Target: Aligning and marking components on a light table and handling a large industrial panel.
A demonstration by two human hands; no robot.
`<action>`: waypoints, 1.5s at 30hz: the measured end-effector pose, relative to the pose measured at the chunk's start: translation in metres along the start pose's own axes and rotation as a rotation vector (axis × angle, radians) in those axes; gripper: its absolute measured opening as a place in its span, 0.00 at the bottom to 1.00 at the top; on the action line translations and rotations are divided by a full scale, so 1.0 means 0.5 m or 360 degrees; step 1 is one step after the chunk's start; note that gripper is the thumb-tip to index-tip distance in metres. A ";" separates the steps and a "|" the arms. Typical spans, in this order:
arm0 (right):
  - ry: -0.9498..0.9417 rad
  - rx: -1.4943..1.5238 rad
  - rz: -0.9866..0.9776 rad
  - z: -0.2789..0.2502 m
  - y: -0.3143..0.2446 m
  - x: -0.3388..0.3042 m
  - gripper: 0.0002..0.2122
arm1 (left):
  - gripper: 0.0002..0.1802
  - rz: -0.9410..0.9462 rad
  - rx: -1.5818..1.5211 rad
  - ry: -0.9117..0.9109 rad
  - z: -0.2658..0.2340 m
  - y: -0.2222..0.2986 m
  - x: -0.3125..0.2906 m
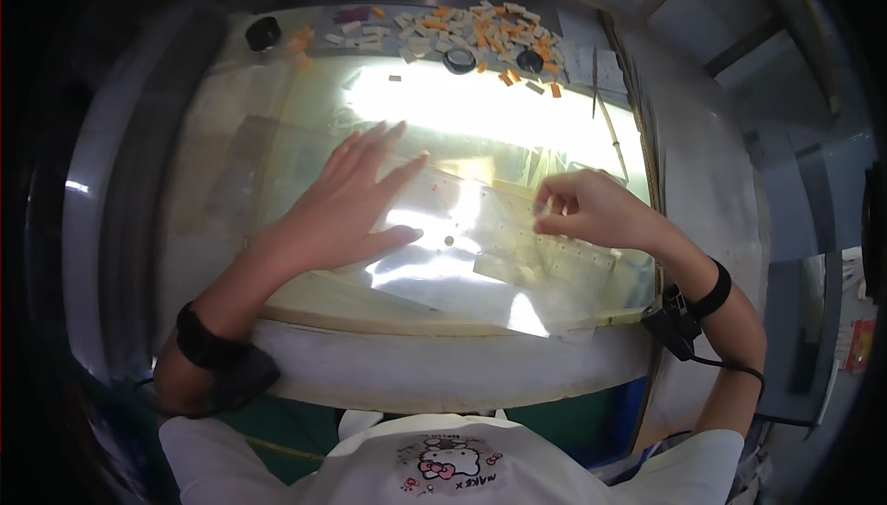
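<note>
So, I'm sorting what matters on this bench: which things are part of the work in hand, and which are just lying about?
In hand:
- left hand, flat on the clear sheet
- right hand, pinching at the perforated strip

Lying about:
- orange and white chips
- black caps
- thin rod

Small orange and white rectangular labels (480, 32) scattered along the bench's far edge, red and white package (859, 343) at far right, partly hidden
</note>
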State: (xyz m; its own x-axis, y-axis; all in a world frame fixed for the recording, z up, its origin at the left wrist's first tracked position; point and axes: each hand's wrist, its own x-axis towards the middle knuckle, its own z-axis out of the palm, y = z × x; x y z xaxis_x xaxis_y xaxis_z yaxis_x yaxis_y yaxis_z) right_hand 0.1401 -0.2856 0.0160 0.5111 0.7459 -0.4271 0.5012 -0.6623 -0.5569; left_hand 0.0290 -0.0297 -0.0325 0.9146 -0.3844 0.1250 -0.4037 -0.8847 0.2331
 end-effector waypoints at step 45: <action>0.0981 -0.1023 -0.1547 0.048 -0.012 0.006 0.13 | 0.09 0.0403 -0.0303 0.0694 -0.010 -0.007 -0.008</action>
State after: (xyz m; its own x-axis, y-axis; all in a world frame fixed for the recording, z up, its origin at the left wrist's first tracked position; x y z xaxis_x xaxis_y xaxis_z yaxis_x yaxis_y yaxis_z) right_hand 0.1215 -0.2777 0.0009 -0.0973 0.8926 0.4402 0.9951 0.0796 0.0584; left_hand 0.0265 -0.0239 -0.0290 0.7109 -0.3984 0.5796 -0.6443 -0.6994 0.3096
